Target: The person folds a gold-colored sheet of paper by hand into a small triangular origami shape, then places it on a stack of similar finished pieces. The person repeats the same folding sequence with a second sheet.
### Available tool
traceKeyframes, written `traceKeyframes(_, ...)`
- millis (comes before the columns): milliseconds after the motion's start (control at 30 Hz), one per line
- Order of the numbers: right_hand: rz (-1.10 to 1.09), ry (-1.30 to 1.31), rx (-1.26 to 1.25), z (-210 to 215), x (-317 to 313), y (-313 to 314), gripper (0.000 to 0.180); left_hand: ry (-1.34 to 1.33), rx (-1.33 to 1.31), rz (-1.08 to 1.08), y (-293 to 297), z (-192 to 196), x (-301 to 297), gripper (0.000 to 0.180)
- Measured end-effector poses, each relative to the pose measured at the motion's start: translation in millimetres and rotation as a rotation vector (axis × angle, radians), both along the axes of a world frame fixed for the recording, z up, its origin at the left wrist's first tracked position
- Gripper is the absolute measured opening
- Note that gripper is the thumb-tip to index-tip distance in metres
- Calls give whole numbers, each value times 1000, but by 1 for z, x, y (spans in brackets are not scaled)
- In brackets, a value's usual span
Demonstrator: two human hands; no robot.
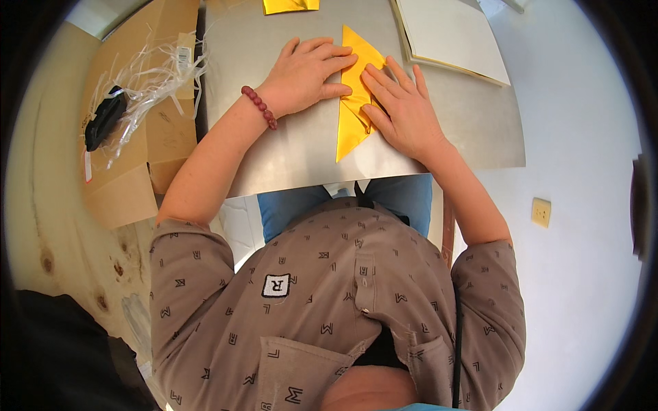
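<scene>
A shiny golden-yellow folded sheet [352, 74], probably foil paper, lies on the metal table [295, 154] in front of me. It has pointed ends at top and bottom and a slanting fold across its lower part. My left hand [301, 77], below which a dark red bead bracelet [258, 106] circles the wrist, rests flat at the sheet's left edge, fingertips and thumb touching it. From the right, my right hand [406, 113] presses on the sheet with its fingers spread. Neither hand grips it. Part of the sheet's right side is hidden under the right fingers.
Another golden-yellow piece [291, 5] lies at the table's far side, cut off by the view. A white paper stack or pad [454, 34] is at the far right. Left of the table stands a cardboard box [175, 133] with clear plastic strips [147, 72] and a black object [106, 118].
</scene>
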State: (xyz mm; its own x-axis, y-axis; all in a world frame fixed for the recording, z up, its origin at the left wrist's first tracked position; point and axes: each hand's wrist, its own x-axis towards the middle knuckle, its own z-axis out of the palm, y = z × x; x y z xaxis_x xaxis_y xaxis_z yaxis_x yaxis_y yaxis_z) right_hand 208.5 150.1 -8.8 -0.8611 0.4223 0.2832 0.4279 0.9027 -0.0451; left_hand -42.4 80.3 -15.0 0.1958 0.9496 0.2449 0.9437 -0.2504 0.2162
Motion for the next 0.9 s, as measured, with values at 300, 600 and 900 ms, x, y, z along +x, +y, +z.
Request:
traceKeyframes(300,97,54,-88,7,22,-19,40,8,3,-13,1,0,-2,56)
traceKeyframes(600,245,103,-227,14,15,-13,44,26,5,-7,2,1,0,55)
traceKeyframes(900,242,-26,-191,13,24,-19,43,19,39,-13,2,-5,-3,55)
